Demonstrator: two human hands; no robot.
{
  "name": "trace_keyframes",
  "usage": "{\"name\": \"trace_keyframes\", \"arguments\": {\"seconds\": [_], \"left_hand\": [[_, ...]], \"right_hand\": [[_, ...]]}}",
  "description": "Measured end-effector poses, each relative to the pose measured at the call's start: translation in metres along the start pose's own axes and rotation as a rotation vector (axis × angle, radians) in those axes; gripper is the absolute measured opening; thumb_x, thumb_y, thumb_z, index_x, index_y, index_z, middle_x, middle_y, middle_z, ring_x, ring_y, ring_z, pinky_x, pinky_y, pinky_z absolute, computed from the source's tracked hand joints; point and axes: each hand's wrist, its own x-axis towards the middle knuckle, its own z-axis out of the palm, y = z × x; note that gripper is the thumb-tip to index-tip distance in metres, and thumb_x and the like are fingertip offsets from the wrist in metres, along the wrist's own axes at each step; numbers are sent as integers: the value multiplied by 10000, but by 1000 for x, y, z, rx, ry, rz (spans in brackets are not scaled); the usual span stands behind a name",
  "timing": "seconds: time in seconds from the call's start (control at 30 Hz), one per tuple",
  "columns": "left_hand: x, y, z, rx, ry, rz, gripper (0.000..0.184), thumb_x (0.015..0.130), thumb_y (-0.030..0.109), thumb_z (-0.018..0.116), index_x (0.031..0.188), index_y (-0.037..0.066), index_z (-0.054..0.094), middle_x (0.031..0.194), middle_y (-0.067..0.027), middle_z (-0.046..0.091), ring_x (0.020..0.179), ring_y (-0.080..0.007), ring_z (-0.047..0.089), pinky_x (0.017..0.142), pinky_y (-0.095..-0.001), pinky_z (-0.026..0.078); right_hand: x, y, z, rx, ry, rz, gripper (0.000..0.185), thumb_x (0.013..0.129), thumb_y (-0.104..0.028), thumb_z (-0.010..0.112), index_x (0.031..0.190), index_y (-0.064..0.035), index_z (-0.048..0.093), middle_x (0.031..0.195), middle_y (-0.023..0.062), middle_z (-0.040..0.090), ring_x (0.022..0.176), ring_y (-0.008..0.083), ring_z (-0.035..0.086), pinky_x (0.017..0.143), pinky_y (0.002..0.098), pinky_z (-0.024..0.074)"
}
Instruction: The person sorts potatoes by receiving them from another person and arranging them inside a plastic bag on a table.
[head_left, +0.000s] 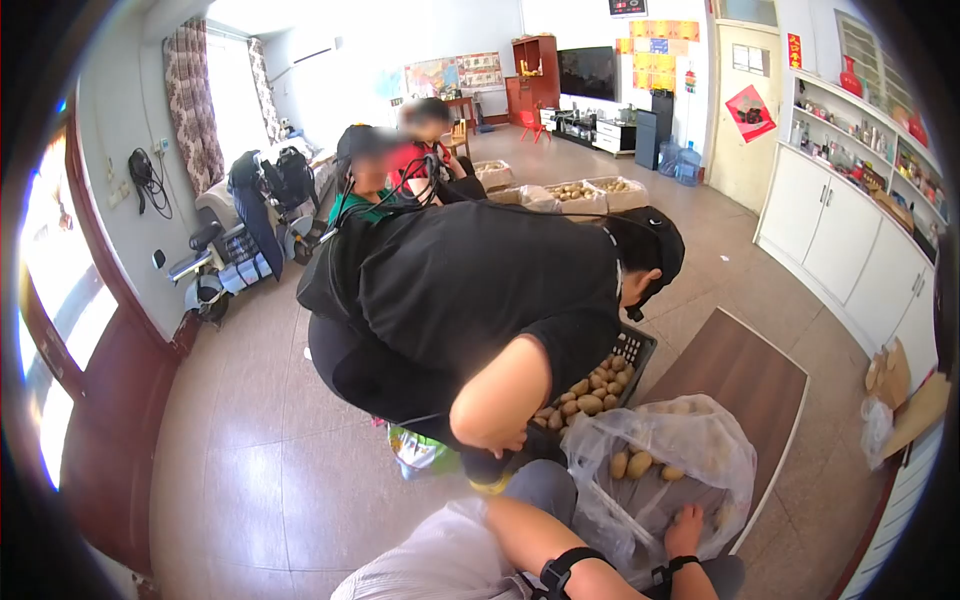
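At the lower right, my right hand (685, 530) rests low at a clear plastic bag (725, 440), its fingers stretched out and nothing visible in them. Several brown oval items that look like potatoes (640, 463) lie in this bag, just beyond the hand. My left forearm (535, 540) crosses the bottom with a black strap on it; the left hand is mostly cut off by the frame's lower edge, so its fingers are hidden. Beyond the bag stands a black crate (632, 345) holding more potatoes (590, 402).
A co-worker in black (480, 290) bends over the crate, close to me, one arm hanging down. Alongside the bag lies a brown board (730, 370). Farther back are two more people and lined boxes (575, 205) of potatoes. White cabinets (830, 220) line the right wall.
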Motion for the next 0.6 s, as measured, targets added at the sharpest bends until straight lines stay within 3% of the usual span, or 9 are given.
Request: {"name": "trace_keyframes", "arguments": {"seconds": [0.13,0.33,0.6], "left_hand": [[2,-3,-13,50,-209,54,370,1057,257,484,1225,-42,624,1272,-266,517,1073,-390,517,859,-459,437],[3,-3,-16,27,-173,121,357,1063,222,470,1230,-59,613,1310,-281,502,1121,-401,521,903,-470,435],[-7,0,-14,157,-210,-19,353,1050,214,489,1244,-58,602,1319,-279,496,1144,-406,516,917,-472,435]], "right_hand": [[1,4,1,-32,-12,38,482,719,40,621,1195,0,558,1307,238,493,1138,463,516,989,489,435],[-2,-1,-5,-43,-39,19,460,713,36,636,1165,-2,561,1295,242,494,1131,465,520,980,489,442],[-3,-15,-16,-26,-51,53,421,739,38,610,1157,8,567,1344,225,486,1193,443,494,1014,476,423]]}}
